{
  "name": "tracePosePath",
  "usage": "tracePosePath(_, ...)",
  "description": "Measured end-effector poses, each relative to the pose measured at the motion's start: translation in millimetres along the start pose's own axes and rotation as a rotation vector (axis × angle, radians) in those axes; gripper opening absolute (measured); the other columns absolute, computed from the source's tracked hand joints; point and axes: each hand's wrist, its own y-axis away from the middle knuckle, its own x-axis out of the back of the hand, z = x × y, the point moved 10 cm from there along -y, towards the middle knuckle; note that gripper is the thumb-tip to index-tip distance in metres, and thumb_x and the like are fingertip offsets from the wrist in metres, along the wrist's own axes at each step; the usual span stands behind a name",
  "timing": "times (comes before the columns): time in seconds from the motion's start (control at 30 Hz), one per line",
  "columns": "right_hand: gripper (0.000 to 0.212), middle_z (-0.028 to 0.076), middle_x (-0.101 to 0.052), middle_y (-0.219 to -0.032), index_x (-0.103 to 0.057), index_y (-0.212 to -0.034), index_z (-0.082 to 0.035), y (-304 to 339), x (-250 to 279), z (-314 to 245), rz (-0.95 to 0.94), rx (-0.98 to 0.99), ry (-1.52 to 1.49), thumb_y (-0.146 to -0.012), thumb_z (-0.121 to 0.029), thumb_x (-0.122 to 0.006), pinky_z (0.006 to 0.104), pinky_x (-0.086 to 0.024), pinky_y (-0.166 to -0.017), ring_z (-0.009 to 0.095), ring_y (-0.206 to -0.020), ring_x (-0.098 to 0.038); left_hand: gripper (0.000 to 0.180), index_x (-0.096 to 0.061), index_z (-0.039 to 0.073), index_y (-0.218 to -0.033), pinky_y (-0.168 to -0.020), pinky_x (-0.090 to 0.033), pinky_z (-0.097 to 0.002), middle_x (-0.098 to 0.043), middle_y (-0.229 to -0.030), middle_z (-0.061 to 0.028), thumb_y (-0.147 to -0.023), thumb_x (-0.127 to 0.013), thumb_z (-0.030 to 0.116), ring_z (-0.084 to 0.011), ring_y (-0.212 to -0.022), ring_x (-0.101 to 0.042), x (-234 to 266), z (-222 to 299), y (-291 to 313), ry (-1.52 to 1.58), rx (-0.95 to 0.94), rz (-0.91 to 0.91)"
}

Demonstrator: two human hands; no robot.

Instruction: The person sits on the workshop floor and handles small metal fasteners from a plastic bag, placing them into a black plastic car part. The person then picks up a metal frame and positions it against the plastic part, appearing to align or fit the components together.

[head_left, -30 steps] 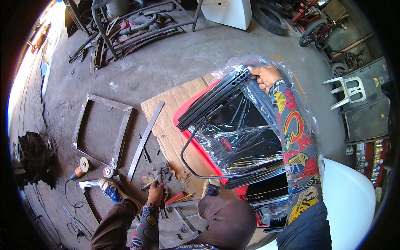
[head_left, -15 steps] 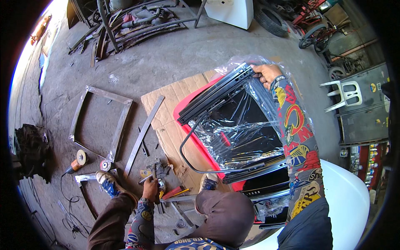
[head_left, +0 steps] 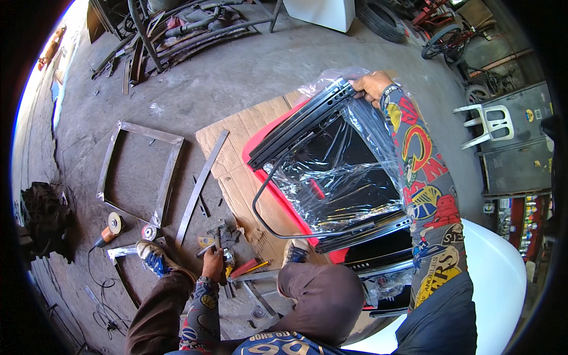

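Note:
A red and black seat [head_left: 307, 192], partly wrapped in clear plastic, lies with its underside up on flattened cardboard [head_left: 228, 142]. Black metal slide rails run along two of its sides, and a bent black bar [head_left: 255, 207] loops out to the left. My right hand [head_left: 373, 87] is closed around the far end of the upper slide rail [head_left: 302, 121], beside its row of holes. Low on the left, my left hand [head_left: 213, 263] is closed among hand tools, with a slim stick-like piece showing at its fingers; a hammer-like tool [head_left: 217, 235] lies just beyond it.
Left of the cardboard lie a flat metal strip [head_left: 201, 189], a welded metal frame [head_left: 171, 171] and an orange angle grinder [head_left: 109, 231] with its cord. A white curved panel [head_left: 491, 266] is at my right. Farther off stand a white plastic chair [head_left: 497, 122] and a tire [head_left: 381, 22].
The view has shifted slightly, so the floor things sit a little left and higher. My right hand keeps its grip on the rail, and my left hand stays by the tools.

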Motion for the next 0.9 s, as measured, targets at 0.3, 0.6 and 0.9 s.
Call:
tracePosePath(0.3, 0.022, 0.007, -0.065, -0.068, -0.069, -0.084, 0.004, -16, 3, 13, 0.108, -0.028, 0.109, -0.085, -0.018, -0.073, 0.0306, -0.015, -0.036, 0.006, -0.039, -0.029, 0.02, -0.055, 0.004, -0.11, -0.046, -0.046, -0.0296, -0.053, -0.074, -0.0022, -0.098, -0.055, 0.019, -0.0137, -0.055, -0.052, -2, 1, 5, 0.051, 0.017, -0.009)
tracePosePath(0.6, 0.019, 0.002, -0.067, -0.073, -0.075, -0.094, -0.008, 14, -7, 12, 0.104, -0.072, -0.179, -0.078, -0.018, -0.072, 0.0249, -0.017, -0.043, 0.003, -0.044, -0.03, 0.02, -0.055, 0.003, -0.111, -0.049, -0.048, -0.03, -0.053, -0.078, -0.0029, -0.096, -0.055, 0.017, -0.0136, -0.062, -0.053, -6, 7, 10, 0.018, 0.027, -0.025)
tracePosePath(0.9, 0.017, 0.0, -0.069, -0.077, -0.074, -0.091, -0.01, 3, -14, 20, -0.017, -0.116, -0.175, -0.081, -0.024, -0.07, 0.0258, -0.023, -0.039, 0.004, -0.045, -0.034, 0.02, -0.056, 0.002, -0.108, -0.049, -0.047, -0.0323, -0.056, -0.076, -0.0041, -0.094, -0.057, 0.016, -0.0153, -0.06, -0.054, 3, -23, -11, -0.006, 0.041, -0.017)
